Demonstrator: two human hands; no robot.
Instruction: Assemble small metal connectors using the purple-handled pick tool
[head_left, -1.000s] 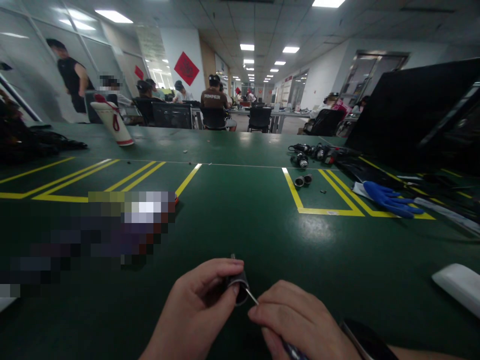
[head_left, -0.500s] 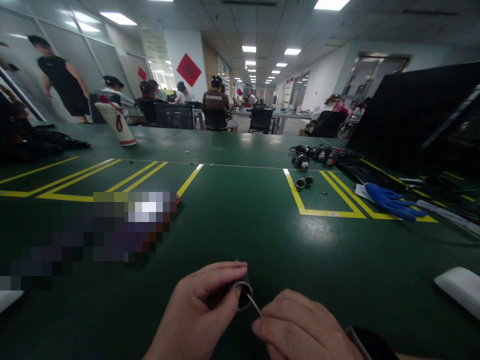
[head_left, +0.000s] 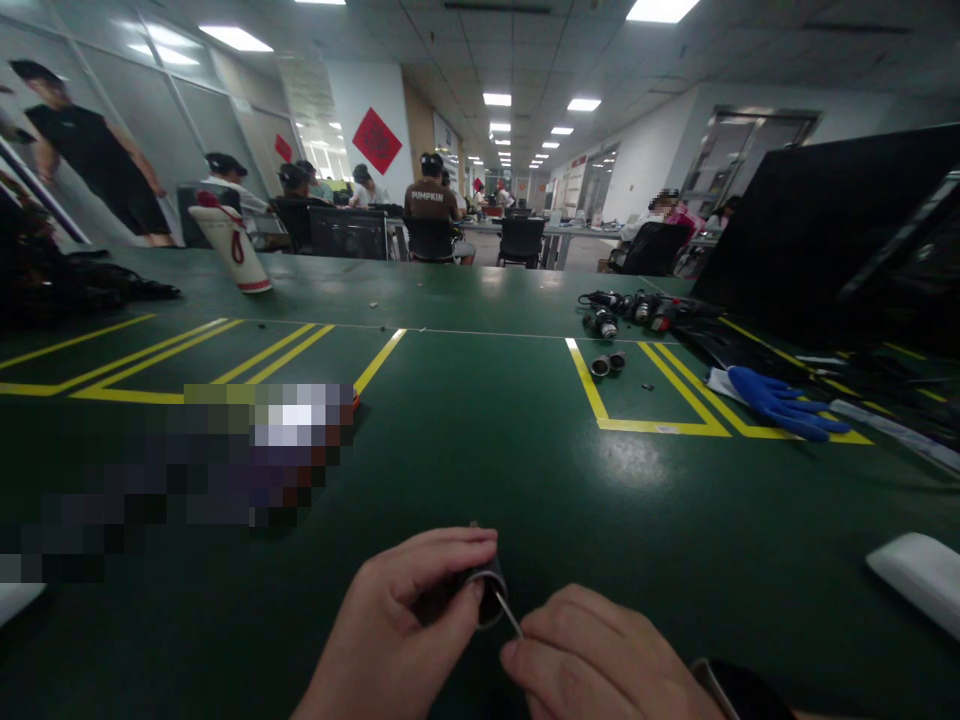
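Note:
My left hand [head_left: 397, 630] is closed around a small black cylindrical part [head_left: 486, 590] with a metal-rimmed open end, held just above the green table [head_left: 487, 450] at the bottom of the view. My right hand [head_left: 600, 660] pinches a thin metal tool [head_left: 508, 614], and its tip reaches into the part's open end. A dark watch [head_left: 739, 690] shows at my right wrist.
Several black cylindrical parts [head_left: 626, 310] and two small rings [head_left: 607, 363] lie at the far right by yellow floor-style lines. A blue glove [head_left: 780, 402] lies right, a white object [head_left: 919, 575] near the right edge, a white cup [head_left: 229, 248] far left. People sit at distant desks.
Both hands with the part and tool have slid slightly down and right in view; the grip is the same. A person at the far left has walked further left.

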